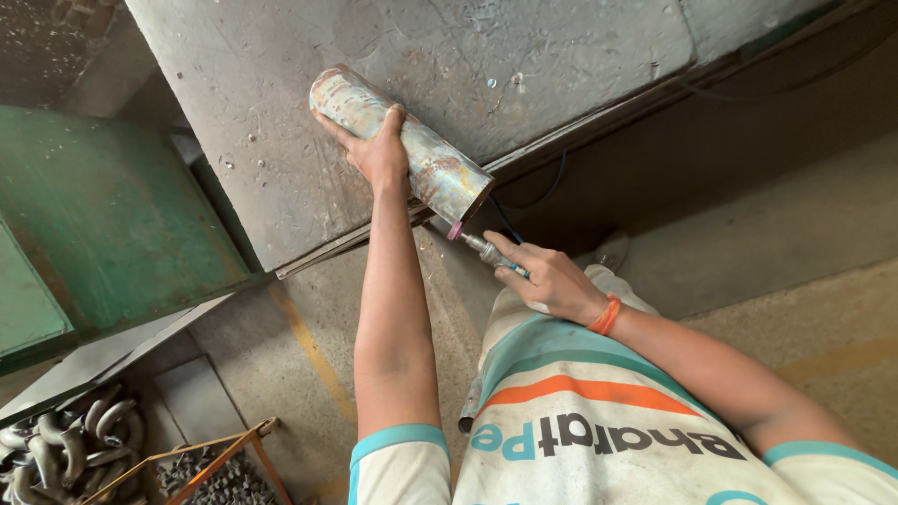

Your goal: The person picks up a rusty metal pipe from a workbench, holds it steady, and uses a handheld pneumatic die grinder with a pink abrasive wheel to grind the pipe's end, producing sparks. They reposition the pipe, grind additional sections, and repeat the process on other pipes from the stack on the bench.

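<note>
Now the left hand (379, 154) grips the steel pipe (402, 145); the right hand (552, 281) grips a grinder (482, 248) at its end.

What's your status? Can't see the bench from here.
Left hand clamped over steel pipe on metal table. Right hand holds die grinder, pink tip at pipe's end. Nothing blocking.

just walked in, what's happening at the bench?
A person's left hand steadies a rusty metal cylinder lying on the grey steel bench. The right hand holds a small die grinder, its pink stone at the cylinder's near rim. Curved pipe pieces sit in a floor bin.
</note>
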